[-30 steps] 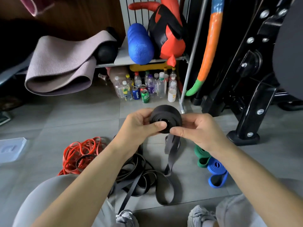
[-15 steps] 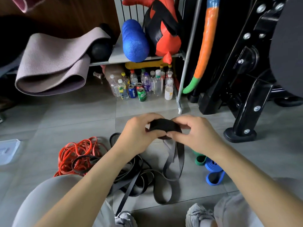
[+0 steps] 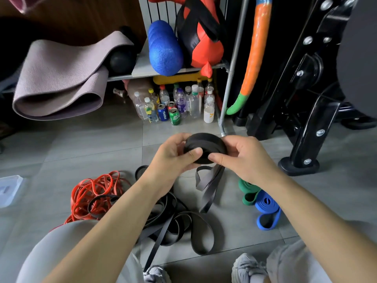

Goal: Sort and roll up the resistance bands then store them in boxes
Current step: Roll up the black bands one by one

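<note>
Head view, only one given: step in hand looks like rolling, near done on this band. The wide dark-grey rubber resistance band roll (image 3: 206, 145) is held up in mid-air in front of the knees, over the grey tiled floor (image 3: 81, 144). Left hand (image 3: 173, 157) has fingers curled round the roll's left side w/ thumb pressed on its front face. Right hand (image 3: 244, 158) pinches the right side, thumb on front, fingers behind. A short loose tail of the same band (image 3: 210, 186) hangs from under the roll; can't tell if its end touches the floor. Next move prob. calls for turning the roll to wind in that tail, keeping thumb pressure so the coil doesn't spring open, then setting it down or boxing it. Around: rolled green band (image 3: 247, 190) and rolled blue band (image 3: 267, 207) lie touching each other just right of the tail, so sorted already, I'd judge. Unrolled: a pile of black flat bands (image 3: 179, 227) below the hands, and a tangle of thin red bands (image 3: 91, 193) to its left, one black loop lying across the red. A clear plastic container (image 3: 8, 190) sits at the far left edge, well apart. Obstacles: tail could snag on the black pile beneath it; black machine foot (image 3: 297, 165) is near on the right.
</note>
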Motion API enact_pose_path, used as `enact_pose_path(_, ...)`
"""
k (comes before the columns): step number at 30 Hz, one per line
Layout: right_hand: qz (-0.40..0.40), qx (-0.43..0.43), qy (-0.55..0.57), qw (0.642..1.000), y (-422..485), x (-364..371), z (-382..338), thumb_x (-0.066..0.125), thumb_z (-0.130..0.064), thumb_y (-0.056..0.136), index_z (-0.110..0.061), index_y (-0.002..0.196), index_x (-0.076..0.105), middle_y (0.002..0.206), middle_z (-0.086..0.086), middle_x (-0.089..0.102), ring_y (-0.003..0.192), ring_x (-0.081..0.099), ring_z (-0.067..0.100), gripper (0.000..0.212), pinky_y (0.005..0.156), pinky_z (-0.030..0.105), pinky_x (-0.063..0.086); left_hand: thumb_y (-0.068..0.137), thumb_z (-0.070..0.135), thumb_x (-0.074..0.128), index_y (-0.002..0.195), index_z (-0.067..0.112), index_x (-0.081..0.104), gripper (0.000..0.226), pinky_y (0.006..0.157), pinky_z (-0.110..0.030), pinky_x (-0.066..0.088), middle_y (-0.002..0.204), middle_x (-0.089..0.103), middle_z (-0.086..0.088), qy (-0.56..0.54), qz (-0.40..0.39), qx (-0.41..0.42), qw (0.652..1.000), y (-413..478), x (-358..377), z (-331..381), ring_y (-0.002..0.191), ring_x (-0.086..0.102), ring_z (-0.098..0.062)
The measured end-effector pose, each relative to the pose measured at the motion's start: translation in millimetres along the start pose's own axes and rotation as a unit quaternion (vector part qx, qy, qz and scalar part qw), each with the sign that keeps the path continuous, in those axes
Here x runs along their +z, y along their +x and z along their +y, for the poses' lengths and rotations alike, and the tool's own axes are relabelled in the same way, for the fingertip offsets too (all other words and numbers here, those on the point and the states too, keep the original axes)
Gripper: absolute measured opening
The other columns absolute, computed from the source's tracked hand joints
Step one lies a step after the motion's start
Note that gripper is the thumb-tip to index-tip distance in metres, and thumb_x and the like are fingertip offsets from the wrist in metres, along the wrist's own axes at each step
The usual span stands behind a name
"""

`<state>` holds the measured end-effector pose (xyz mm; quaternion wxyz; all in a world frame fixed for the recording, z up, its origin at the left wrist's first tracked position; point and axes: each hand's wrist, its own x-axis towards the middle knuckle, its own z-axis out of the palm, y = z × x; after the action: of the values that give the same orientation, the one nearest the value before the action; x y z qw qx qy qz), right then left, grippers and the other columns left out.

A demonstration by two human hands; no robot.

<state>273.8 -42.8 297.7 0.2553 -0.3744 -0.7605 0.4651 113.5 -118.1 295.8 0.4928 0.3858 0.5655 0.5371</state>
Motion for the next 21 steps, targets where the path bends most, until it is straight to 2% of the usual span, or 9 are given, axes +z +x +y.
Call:
enact_pose_path(1,-0.005,-0.013,-0.080,0.997,0.0,-0.3,1.4,0.074,-0.020,0.078,-0.023,0.082,0.068,0.070,-0.001,0.068,0.072,0.064,0.022,0.008,0.070,0.036,0.051,0.080,0.006,0.070,0.102,0.016,0.056,0.028,0.088,-0.032,0.052,0.100,0.064,-0.001,0.168,0.006,0.028,0.985,2.5,-3.7,-3.4,0.097,0.061,-0.017)
enact_pose_path(3,-0.032,-0.027,-0.221,0.974,-1.7,3.6,2.6,0.071,-0.026,0.080,-0.019,0.090,0.068,0.064,-0.003,0.058,0.067,0.054,0.022,0.012,0.064,0.035,0.043,0.076,0.018,0.075,0.110,0.019,0.057,0.038,0.092,-0.031,0.045,0.112,0.057,0.001,0.466,0.002,0.133,0.875,4.3,-6.0,-11.7,0.105,0.052,-0.017)
enact_pose_path(4,-0.054,-0.027,-0.264,0.963,-3.3,7.4,2.6,0.069,-0.029,0.082,-0.021,0.099,0.068,0.069,-0.002,0.061,0.071,0.056,0.021,0.019,0.064,0.034,0.043,0.076,0.022,0.075,0.113,0.017,0.057,0.042,0.092,-0.033,0.044,0.114,0.057,0.000,0.525,-0.015,0.180,0.832,3.9,-4.9,-17.0,0.106,0.051,-0.019)
enact_pose_path(5,-0.075,-0.024,-0.294,0.952,-4.8,11.4,2.8,0.067,-0.031,0.083,-0.023,0.105,0.066,0.077,-0.001,0.065,0.077,0.058,0.022,0.024,0.065,0.033,0.045,0.077,0.024,0.074,0.115,0.016,0.058,0.042,0.090,-0.034,0.044,0.112,0.059,-0.001,0.549,-0.041,0.185,0.814,2.5,-2.6,-20.3,0.105,0.052,-0.021)
enact_pose_path(8,-0.070,-0.020,-0.287,0.955,-7.4,13.7,2.1,0.067,-0.033,0.082,-0.025,0.108,0.065,0.087,0.001,0.069,0.084,0.061,0.021,0.027,0.069,0.034,0.048,0.080,0.026,0.069,0.111,0.020,0.061,0.033,0.081,-0.036,0.046,0.102,0.063,0.001,0.533,-0.047,0.147,0.832,-0.8,1.0,-16.1,0.096,0.055,-0.020)
enact_pose_path(12,-0.049,0.021,-0.179,0.982,-1.1,-1.8,3.7,0.076,-0.032,0.074,-0.025,0.100,0.069,0.088,-0.007,0.070,0.086,0.063,0.010,0.027,0.078,0.029,0.051,0.079,0.020,0.071,0.105,0.023,0.067,0.026,0.078,-0.027,0.047,0.091,0.065,0.009,0.428,0.018,0.117,0.896,-2.0,-0.9,-1.9,0.081,0.058,-0.012)
enact_pose_path(15,-0.087,0.061,-0.088,0.990,1.0,-6.7,7.6,0.082,-0.028,0.067,-0.028,0.095,0.070,0.091,-0.010,0.073,0.089,0.067,0.003,0.030,0.088,0.028,0.052,0.076,0.009,0.074,0.098,0.024,0.069,0.027,0.086,-0.029,0.051,0.088,0.064,0.017,0.328,0.048,0.099,0.938,-1.1,-3.3,2.8,0.090,0.064,-0.011)
enact_pose_path(18,-0.069,0.057,-0.016,0.996,0.9,-6.3,8.7,0.082,-0.018,0.068,-0.029,0.091,0.070,0.088,-0.014,0.073,0.086,0.068,-0.001,0.028,0.086,0.021,0.051,0.073,0.002,0.075,0.088,0.034,0.066,0.036,0.092,-0.032,0.050,0.091,0.068,0.015,0.255,0.051,0.102,0.960,1.7,-9.2,4.5,0.095,0.065,-0.010)
enact_pose_path(21,-0.060,0.062,0.026,0.996,1.4,-6.1,9.0,0.080,-0.012,0.070,-0.026,0.089,0.071,0.086,-0.013,0.074,0.086,0.069,0.001,0.026,0.084,0.020,0.050,0.072,-0.003,0.072,0.094,0.025,0.067,0.035,0.085,-0.029,0.053,0.090,0.073,0.005,0.138,0.048,0.093,0.985,1.9,-9.8,5.3,0.089,0.068,-0.012)
